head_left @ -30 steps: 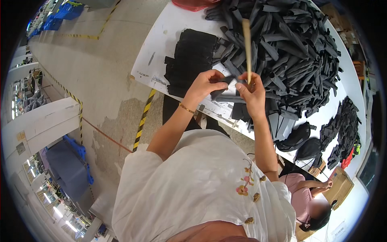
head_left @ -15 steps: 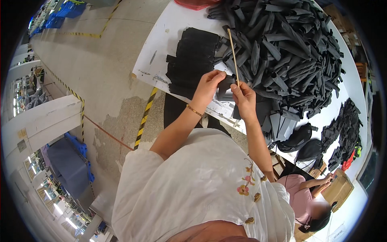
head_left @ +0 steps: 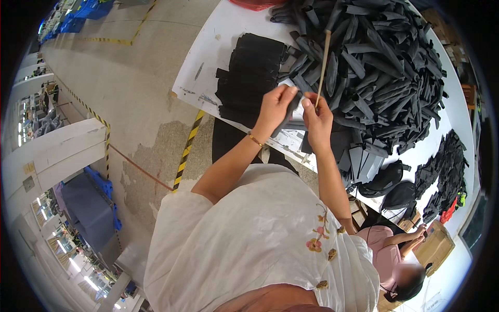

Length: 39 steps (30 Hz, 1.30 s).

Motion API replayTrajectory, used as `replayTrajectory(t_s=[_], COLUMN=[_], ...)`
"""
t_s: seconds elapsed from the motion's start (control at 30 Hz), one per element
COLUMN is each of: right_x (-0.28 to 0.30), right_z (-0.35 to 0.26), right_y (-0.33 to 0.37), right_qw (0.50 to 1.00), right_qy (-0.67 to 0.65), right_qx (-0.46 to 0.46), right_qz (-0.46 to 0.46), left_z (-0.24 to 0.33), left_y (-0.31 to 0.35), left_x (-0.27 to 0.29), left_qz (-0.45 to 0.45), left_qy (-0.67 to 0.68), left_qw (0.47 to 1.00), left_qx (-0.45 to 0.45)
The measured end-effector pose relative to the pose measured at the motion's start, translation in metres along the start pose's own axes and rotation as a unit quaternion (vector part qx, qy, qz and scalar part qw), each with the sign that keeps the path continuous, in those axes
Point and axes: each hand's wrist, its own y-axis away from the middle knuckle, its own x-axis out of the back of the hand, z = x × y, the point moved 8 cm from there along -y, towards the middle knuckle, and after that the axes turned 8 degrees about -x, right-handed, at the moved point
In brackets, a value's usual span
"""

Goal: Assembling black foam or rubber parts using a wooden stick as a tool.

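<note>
My left hand (head_left: 272,112) is closed on a narrow dark grey fabric tube (head_left: 287,120), which hangs down past the fingers toward the table's near edge. Thumb and fingers of my right hand (head_left: 318,124) pinch a thin light wooden stick (head_left: 324,65) that points up and away. The two hands are close together, and the tube's upper end lies between them. To the left of them, flat black fabric pieces (head_left: 252,67) lie in neat overlapping rows. Right and beyond spreads a large heap of loose dark grey fabric tubes (head_left: 384,67).
The white table (head_left: 200,73) has a worn near edge. Flat grey pieces (head_left: 364,161) and black pouches (head_left: 397,193) lie to the right, beside another black pile (head_left: 449,166). A co-worker in pink (head_left: 382,249) sits at the lower right. A red bag (head_left: 257,4) is at the far edge.
The stick has swung to the right with my right hand, its far end now over the heap. My left hand has shifted slightly right, and the tube now hangs visibly below it.
</note>
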Motion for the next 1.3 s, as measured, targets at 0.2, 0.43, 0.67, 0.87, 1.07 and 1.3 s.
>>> replayTrajectory(t_s=[0.2,0.43,0.67,0.87,1.07,1.3], right_x=[0.021,0.062,0.132,0.087,0.066,0.066], right_z=[-0.002,-0.164,-0.279,-0.093,-0.001,-0.001], right_y=[-0.021,-0.057,-0.064,-0.038,0.015,0.016], right_qw=[0.996,0.948,0.893,0.921,0.802,0.803], right_qy=[-0.084,-0.090,0.039,0.336,0.563,0.537], right_qx=[0.014,0.249,0.378,0.194,0.174,0.252], right_qz=[0.025,0.178,0.239,0.001,-0.094,-0.062], left_z=[-0.023,-0.034,-0.043,-0.050,-0.026,-0.007], left_y=[0.022,0.038,0.014,0.006,-0.002,-0.006], left_x=[-0.025,-0.008,0.085,0.090,0.097,0.089], left_qz=[-0.128,-0.176,-0.046,-0.089,-0.076,-0.083], left_qy=[0.009,-0.108,-0.460,-0.471,-0.417,-0.413], left_qw=[0.991,0.978,0.874,0.853,0.881,0.878], left_qx=[0.045,0.030,-0.154,-0.208,-0.207,-0.226])
